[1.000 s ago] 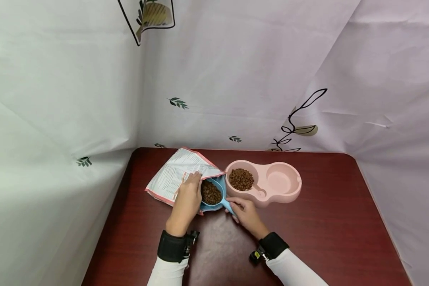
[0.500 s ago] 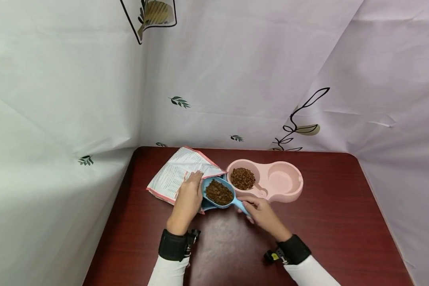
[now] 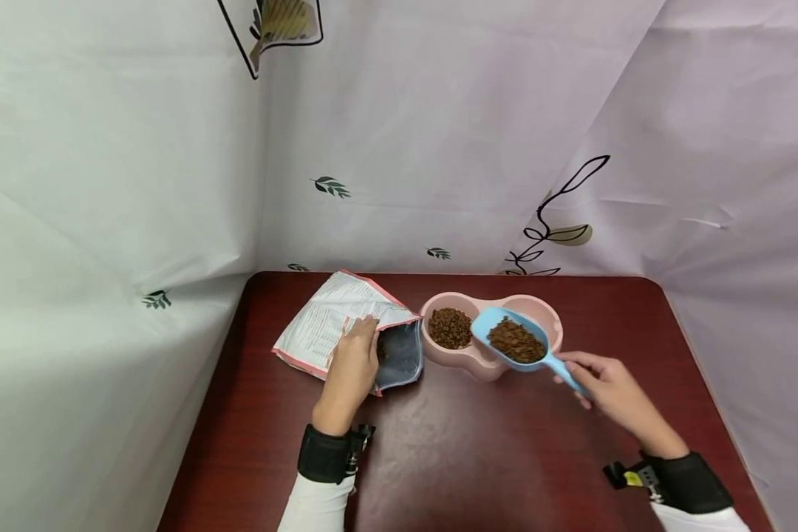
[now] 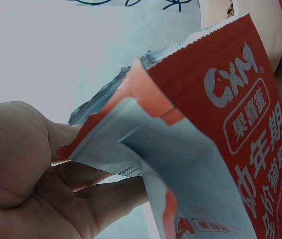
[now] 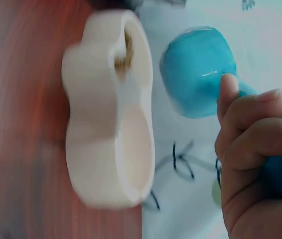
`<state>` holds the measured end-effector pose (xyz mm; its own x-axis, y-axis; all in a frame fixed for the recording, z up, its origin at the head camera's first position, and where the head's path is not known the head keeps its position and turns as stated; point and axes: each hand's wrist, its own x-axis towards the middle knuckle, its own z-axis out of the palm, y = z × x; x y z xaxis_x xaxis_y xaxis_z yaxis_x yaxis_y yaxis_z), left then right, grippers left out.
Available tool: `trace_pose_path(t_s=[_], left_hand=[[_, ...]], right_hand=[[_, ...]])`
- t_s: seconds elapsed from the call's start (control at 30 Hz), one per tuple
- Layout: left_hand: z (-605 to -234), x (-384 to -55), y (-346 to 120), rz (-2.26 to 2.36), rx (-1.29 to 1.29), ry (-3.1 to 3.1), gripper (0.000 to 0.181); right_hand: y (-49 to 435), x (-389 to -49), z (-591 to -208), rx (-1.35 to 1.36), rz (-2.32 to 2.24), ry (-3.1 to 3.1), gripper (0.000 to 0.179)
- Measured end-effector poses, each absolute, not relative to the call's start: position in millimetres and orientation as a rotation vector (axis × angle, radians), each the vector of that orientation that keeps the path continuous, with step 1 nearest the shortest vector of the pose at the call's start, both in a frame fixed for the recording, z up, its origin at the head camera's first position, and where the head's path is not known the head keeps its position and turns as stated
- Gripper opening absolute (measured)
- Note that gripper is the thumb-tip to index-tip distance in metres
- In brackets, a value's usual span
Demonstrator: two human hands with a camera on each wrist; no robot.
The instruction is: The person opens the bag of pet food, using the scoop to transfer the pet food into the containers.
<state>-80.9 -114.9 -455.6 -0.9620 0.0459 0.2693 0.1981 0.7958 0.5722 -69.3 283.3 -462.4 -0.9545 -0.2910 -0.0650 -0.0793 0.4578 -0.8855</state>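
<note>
My right hand (image 3: 605, 388) grips the handle of a blue scoop (image 3: 487, 323) heaped with brown kibble (image 3: 515, 340). The scoop hangs above the pink double bowl (image 3: 462, 358) and overlaps its right compartment in the head view. Kibble (image 3: 449, 328) also lies in the left compartment. My left hand (image 3: 354, 362) pinches the edge of a white and red cat food bag (image 3: 329, 321), holding its mouth apart. In the left wrist view, thumb and fingers take the edge of the bag (image 4: 230, 109) between them. The right wrist view shows the scoop's blue underside (image 5: 198, 72).
All of this is on a dark red wooden table (image 3: 439, 465) with rounded far corners. White cloth (image 3: 399, 148) with a leaf print hangs behind the table and at both sides. The open bag mouth (image 3: 402, 355) lies close to the bowl's left end.
My right hand has drawn the loaded scoop out of the bag and carried it rightward over the bowl. My left hand has stayed at the bag.
</note>
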Motion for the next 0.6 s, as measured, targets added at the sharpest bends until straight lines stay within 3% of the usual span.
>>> trace_pose_path(t_s=[0.3, 0.6], left_hand=[[-457, -81, -113, -0.924, -0.225, -2.720, 0.027], [-457, -80, -113, -0.902, -0.225, -2.720, 0.026]], right_hand=[[326, -99, -451, -0.259, -1.104, 2.673, 0.037], [325, -122, -437, -0.385, -0.801, 2.761, 0.026]])
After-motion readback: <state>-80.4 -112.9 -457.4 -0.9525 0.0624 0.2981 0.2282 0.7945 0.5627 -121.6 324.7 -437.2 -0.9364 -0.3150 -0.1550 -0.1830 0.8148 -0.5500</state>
